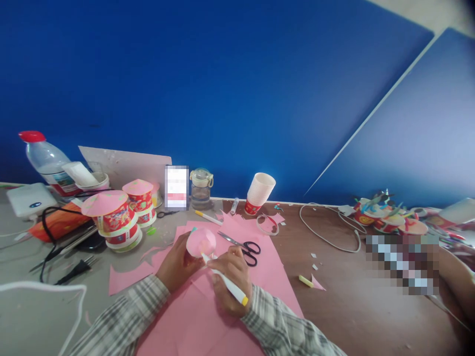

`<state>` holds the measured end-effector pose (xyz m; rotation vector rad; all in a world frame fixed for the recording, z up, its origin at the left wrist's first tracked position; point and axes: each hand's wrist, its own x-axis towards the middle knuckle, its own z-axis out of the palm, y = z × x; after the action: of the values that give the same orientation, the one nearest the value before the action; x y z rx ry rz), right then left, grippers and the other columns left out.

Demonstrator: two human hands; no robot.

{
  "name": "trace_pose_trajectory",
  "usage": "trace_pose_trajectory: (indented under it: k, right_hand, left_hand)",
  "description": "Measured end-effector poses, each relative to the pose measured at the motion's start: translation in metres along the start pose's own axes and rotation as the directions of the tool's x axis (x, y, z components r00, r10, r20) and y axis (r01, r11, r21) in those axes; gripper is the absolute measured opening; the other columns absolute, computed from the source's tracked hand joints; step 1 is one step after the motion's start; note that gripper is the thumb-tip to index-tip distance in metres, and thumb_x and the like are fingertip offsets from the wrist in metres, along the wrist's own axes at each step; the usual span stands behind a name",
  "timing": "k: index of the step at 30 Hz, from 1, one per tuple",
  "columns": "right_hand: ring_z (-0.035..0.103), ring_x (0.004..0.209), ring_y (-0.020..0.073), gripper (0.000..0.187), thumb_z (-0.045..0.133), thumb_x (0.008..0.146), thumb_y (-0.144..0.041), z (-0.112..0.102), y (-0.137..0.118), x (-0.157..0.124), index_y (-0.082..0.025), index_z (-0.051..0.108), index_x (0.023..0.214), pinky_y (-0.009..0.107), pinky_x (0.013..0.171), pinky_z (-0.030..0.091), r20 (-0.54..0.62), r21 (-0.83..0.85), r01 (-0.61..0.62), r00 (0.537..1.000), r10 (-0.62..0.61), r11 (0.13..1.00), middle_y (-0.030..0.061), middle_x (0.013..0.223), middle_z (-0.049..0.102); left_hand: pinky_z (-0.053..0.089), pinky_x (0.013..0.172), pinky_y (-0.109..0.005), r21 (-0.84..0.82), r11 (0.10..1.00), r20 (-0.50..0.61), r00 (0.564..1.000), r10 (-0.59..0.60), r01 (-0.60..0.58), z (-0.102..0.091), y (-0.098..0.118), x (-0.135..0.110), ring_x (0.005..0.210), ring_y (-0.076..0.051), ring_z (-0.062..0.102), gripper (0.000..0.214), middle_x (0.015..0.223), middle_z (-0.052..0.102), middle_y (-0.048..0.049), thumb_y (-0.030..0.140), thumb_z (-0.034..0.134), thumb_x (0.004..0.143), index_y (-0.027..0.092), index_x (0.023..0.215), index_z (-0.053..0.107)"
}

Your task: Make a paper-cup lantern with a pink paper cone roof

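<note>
My left hand (178, 264) is closed around a small object topped with a pink paper cone (201, 242); my fingers hide most of what is under the cone. In my right hand (233, 282) is a white marker (232, 287) with a yellow end, its tip touching or very near the cone's lower edge. Both hands are over overlapping pink paper sheets (193, 316). Black-handled scissors (249, 249) lie with blades apart on the paper, just beyond my right hand. Another white marker (208, 217) with a yellow end rests behind the cone.
At left stand paper cups with pink cone roofs (107, 203), a red-capped bottle (48, 158) and a black plug (77, 269). Behind are a water jar (201, 190) and stacked white cups (261, 189). On the right, another person's arm (454, 272) reaches near decorated cups (388, 220).
</note>
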<state>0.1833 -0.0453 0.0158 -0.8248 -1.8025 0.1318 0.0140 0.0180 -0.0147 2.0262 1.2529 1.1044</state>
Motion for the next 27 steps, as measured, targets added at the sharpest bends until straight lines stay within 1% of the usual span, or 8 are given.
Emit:
trace_pose_trajectory:
  k: [4,7,13,16,19,24,27]
  right_hand:
    - [0.063,0.058,0.0164,0.025,0.055,0.073,-0.016,-0.0006,0.0006,-0.0003,-0.024,0.06,0.096,0.037,0.067,0.041,0.027,0.018,0.009,1.0,-0.01,1.0,-0.0007,0.076,0.069]
    - [0.063,0.059,0.0162,0.024,0.055,0.073,-0.016,-0.0015,0.0005,0.0,-0.023,0.06,0.096,0.036,0.068,0.041,0.041,0.022,0.012,0.999,-0.013,1.0,-0.0003,0.077,0.069]
    - [0.063,0.058,0.0161,0.025,0.054,0.074,-0.016,-0.0015,0.0003,0.0001,-0.024,0.059,0.097,0.037,0.068,0.041,0.047,0.014,0.024,0.999,-0.024,1.0,-0.0003,0.077,0.069]
    - [0.062,0.058,0.0165,0.026,0.054,0.073,-0.015,-0.0007,0.0002,0.0007,-0.024,0.059,0.097,0.037,0.067,0.041,0.027,0.011,0.033,0.999,-0.033,0.999,-0.0006,0.075,0.069]
    - [0.062,0.058,0.0166,0.026,0.054,0.073,-0.015,-0.0008,-0.0004,0.0019,-0.023,0.059,0.097,0.037,0.066,0.041,0.012,0.006,0.047,0.999,-0.047,0.999,-0.0004,0.074,0.069]
    - [0.062,0.057,0.0163,0.026,0.054,0.074,-0.017,-0.0012,0.0002,0.0012,-0.025,0.059,0.098,0.038,0.066,0.042,0.02,0.008,0.04,0.999,-0.04,0.999,-0.0003,0.076,0.069]
    - [0.063,0.058,0.017,0.027,0.054,0.074,-0.017,-0.0002,0.0023,-0.0012,-0.025,0.059,0.099,0.038,0.067,0.041,0.035,0.009,0.03,0.999,-0.03,1.0,-0.0014,0.075,0.07]
  left_hand:
    - [0.044,0.087,-0.042,0.006,1.0,-0.003,1.0,-0.005,0.005,-0.0001,0.0009,0.0,0.1,-0.026,0.052,0.07,0.109,0.056,-0.0057,0.026,0.069,0.051,0.024,0.114,0.04]
    - [0.044,0.088,-0.042,0.01,1.0,0.006,1.0,-0.01,0.01,-0.0006,0.0022,0.0005,0.1,-0.025,0.051,0.069,0.108,0.056,-0.0067,0.025,0.069,0.05,0.023,0.113,0.041]
    - [0.044,0.088,-0.043,0.013,1.0,0.01,1.0,-0.008,0.008,-0.0012,0.0017,0.0007,0.1,-0.026,0.052,0.066,0.108,0.056,-0.0065,0.027,0.068,0.051,0.024,0.112,0.042]
    - [0.044,0.087,-0.043,0.013,1.0,0.007,1.0,0.006,-0.006,-0.0007,-0.0005,0.0007,0.101,-0.027,0.051,0.064,0.109,0.055,-0.006,0.029,0.068,0.052,0.026,0.111,0.043]
    - [0.044,0.088,-0.042,0.013,1.0,0.004,1.0,0.013,-0.013,-0.0002,-0.0018,0.0009,0.102,-0.026,0.051,0.064,0.109,0.055,-0.006,0.028,0.068,0.052,0.026,0.111,0.043]
    - [0.044,0.088,-0.043,0.018,1.0,0.003,1.0,0.005,-0.005,-0.0009,0.0004,0.001,0.101,-0.026,0.051,0.064,0.108,0.055,-0.0056,0.024,0.067,0.051,0.025,0.11,0.043]
    - [0.044,0.088,-0.043,0.023,1.0,0.004,1.0,0.001,-0.001,-0.0015,0.0024,0.0011,0.101,-0.026,0.051,0.062,0.107,0.055,-0.006,0.025,0.067,0.051,0.025,0.109,0.044]
